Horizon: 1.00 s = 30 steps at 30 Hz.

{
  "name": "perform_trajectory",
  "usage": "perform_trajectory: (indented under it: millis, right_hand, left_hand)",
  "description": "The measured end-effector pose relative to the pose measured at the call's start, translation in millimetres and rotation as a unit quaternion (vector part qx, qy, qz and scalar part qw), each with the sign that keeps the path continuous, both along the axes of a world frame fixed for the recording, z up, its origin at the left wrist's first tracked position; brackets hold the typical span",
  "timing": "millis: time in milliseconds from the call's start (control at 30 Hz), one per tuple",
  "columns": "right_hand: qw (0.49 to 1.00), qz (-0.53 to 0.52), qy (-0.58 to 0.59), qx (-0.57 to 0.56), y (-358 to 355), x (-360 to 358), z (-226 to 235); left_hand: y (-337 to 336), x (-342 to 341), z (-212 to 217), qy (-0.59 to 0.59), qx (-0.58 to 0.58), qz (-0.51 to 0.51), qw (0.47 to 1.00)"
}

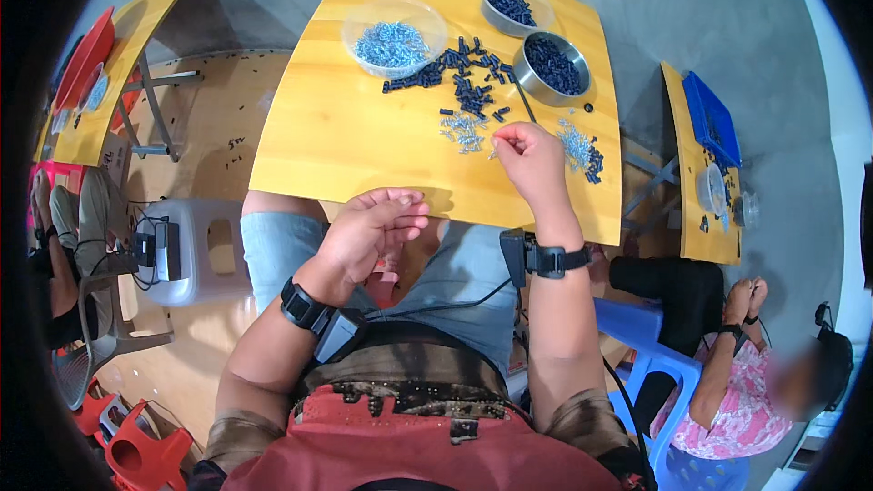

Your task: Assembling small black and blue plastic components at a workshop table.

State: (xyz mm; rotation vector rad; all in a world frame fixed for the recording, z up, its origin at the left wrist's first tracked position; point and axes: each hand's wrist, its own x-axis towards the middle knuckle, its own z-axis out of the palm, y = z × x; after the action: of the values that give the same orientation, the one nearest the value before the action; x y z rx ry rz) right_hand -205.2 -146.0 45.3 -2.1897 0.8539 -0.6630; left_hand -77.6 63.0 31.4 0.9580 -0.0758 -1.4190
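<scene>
Over the table's near edge, my left hand (377, 223) is turned partly palm up with its fingers curled. Its thumb meets the index finger, and whatever they pinch is too small to make out. My right hand (532, 164) is above the tabletop, thumb and fingertips pinched together; a tiny pale piece shows at the tips, its kind unclear. Close to its fingertips lies a loose pile of small silvery metal pieces (464, 132). A second silvery pile (575, 145) is right of that hand. A thin dark rod (524, 98) runs from my right hand toward the metal bowl (527, 77).
Short black cylindrical parts (471, 91) are scattered mid-table (314, 127). Behind them stand a clear tub (348, 35) of silvery pieces and a clear tub (546, 9) of black parts. Another person (718, 382) sits at right by a table with a blue tray (705, 118); someone else sits at left.
</scene>
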Motion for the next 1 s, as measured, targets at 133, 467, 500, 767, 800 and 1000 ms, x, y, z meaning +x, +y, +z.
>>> perform_trajectory:
  millis: [133, 467, 500, 767, 800, 1000]
  right_hand:
    - [0.999, -0.025, -0.022, -0.034, -19, 25, -14]
    - [0.990, -0.018, 0.100, -0.093, -32, 45, -14]
    - [0.990, -0.018, 0.102, -0.092, -32, 46, -13]
    - [0.982, -0.012, 0.160, -0.102, -33, 50, -9]
    - [0.982, -0.012, 0.160, -0.102, -34, 50, -9]
    - [0.987, -0.013, 0.122, -0.105, -32, 43, -3]
  left_hand:
    - [-8, 15, 8, 0.001, -0.016, 0.010, 1.000]
    - [-28, 28, 0, 0.001, -0.021, -0.008, 1.000]
    - [-29, 29, -1, 0.005, -0.017, -0.007, 1.000]
    - [-30, 35, -3, 0.028, -0.015, -0.002, 0.999]
    - [-30, 35, -3, 0.030, -0.019, -0.003, 0.999]
    - [-30, 32, -2, 0.018, -0.014, -0.004, 1.000]
